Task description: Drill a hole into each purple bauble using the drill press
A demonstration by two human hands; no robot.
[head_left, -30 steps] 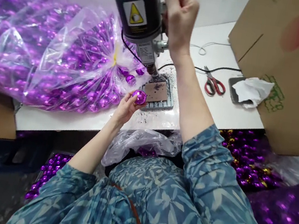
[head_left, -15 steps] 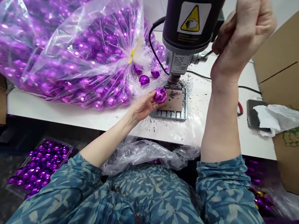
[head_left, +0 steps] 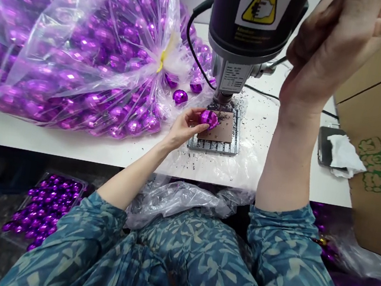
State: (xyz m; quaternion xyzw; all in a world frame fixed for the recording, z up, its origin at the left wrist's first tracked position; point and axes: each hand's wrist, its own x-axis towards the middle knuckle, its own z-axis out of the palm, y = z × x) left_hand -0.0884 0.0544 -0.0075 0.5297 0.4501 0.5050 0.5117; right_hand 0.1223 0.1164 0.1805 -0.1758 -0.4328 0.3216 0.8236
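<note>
Between the thumb and fingers of my left hand (head_left: 187, 127) is a shiny purple faceted ball (head_left: 209, 118). It is held just above a brown board (head_left: 223, 131) on the slotted metal base (head_left: 213, 147) of a small drill press (head_left: 249, 46). The chuck (head_left: 223, 98) is above and slightly right of the ball; whether the drill bit touches the ball I cannot tell. My right hand (head_left: 337, 45) is raised beside the motor housing, its fingers wrapped round the press's feed lever (head_left: 278, 61). Most of the lever is hidden by that hand.
A big clear bag of purple balls (head_left: 91, 61), tied in yellow, fills the left. A loose purple ball (head_left: 180, 97) lies nearby. Dark shavings surround the base. At right are a phone (head_left: 325, 146) with tissue (head_left: 348, 157) and a cardboard box (head_left: 377, 190). A tray of balls (head_left: 46, 207) stands below.
My left hand has turned and moved the ball slightly right and up, over the board. My right hand stays on the lever. The camera view has come closer to the press.
</note>
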